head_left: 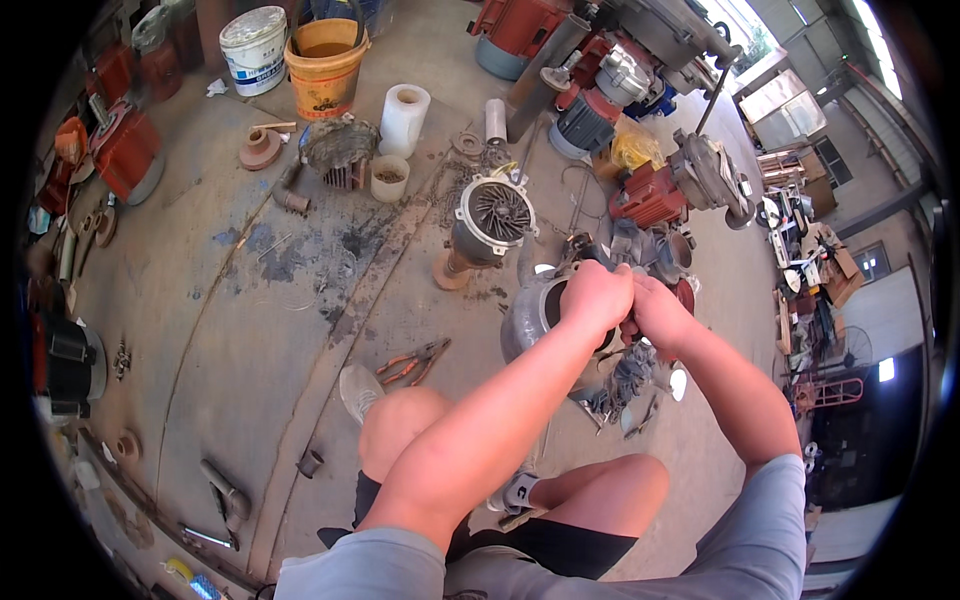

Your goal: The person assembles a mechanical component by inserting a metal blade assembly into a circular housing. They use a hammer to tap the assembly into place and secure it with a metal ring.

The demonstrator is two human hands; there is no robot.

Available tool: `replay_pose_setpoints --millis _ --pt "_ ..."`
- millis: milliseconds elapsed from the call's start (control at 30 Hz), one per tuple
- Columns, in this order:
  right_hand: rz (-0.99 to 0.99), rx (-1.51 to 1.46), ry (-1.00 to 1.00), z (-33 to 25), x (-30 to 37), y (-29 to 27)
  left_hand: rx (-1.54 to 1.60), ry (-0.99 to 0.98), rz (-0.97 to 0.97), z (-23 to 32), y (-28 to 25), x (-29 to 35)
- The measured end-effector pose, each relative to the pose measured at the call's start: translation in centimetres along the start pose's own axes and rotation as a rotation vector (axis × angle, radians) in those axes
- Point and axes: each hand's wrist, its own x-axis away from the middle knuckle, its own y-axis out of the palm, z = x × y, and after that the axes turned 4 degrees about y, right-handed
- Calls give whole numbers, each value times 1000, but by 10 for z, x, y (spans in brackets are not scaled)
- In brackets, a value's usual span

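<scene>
Both my hands meet over a grey, rounded metal casing (522, 325) with a wide round opening, which sits on the floor in front of me. My left hand (597, 300) is curled closed at the casing's rim. Against it presses my right hand (660, 312), its fingers also bent closed. Whatever they grip is hidden behind the fingers. Pliers with orange handles (412, 362) lie on the floor to the left of the casing. Farther off stands a metal part with a round, finned face (500, 212). Small dark metal parts and rags (632, 372) lie beneath my right hand.
A white bucket (254, 55), an orange bucket (326, 75) and a white plastic roll (404, 120) stand at the far left. Motors and a red machine (650, 195) crowd the far right. A dark tool (228, 495) lies at the near left.
</scene>
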Motion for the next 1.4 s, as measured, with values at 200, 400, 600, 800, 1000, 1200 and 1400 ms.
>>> replay_pose_setpoints --millis 200,400,600,800,1000,1200,1400 --pt "24 20 -2 -14 -1 2 177 -13 -112 6 -7 -6" --pt "-7 68 3 -14 -8 0 226 -35 -103 6 -9 -9" --pt "-11 62 14 -14 -11 -2 279 -58 -119 13 -14 -4" --pt "-18 44 10 -13 -10 -1 139 -127 -113 26 -22 6" --pt "13 29 -17 2 -6 2 140 -19 -44 8 -11 2" --pt "83 -19 -106 33 24 20 68 -92 -178 2 -8 17" --pt "167 -347 -243 65 66 54 -157 -51 -168 13 -18 56"
